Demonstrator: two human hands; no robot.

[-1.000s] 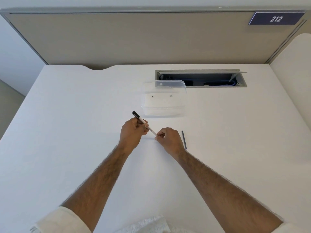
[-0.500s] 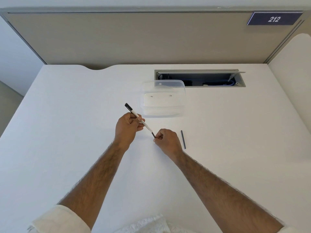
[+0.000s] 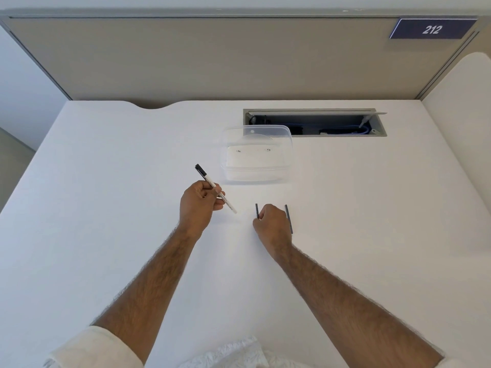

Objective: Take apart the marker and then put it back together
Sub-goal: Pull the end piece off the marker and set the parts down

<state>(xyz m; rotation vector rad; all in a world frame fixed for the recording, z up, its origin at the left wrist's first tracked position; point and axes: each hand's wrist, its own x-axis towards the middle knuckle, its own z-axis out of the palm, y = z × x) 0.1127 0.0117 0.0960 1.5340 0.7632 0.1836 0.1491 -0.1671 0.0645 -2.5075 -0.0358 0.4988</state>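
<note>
My left hand [image 3: 199,205] holds the white marker barrel [image 3: 212,185] slanted above the white table; its black cap end points up-left and its open end points down-right. My right hand [image 3: 271,224] pinches a thin dark rod [image 3: 257,210], which stands upright out of my fingers, apart from the barrel. A second thin dark stick [image 3: 288,218] lies on the table just right of my right hand.
A clear plastic container [image 3: 256,155] sits on the table [image 3: 106,181] beyond my hands. Behind it is an open cable slot [image 3: 316,123] with wires inside. A beige partition closes the far edge, and a white panel stands at the right.
My right hand has pulled the thin dark rod out of the barrel's open end and moved right. My left hand has drawn the barrel away up-left.
</note>
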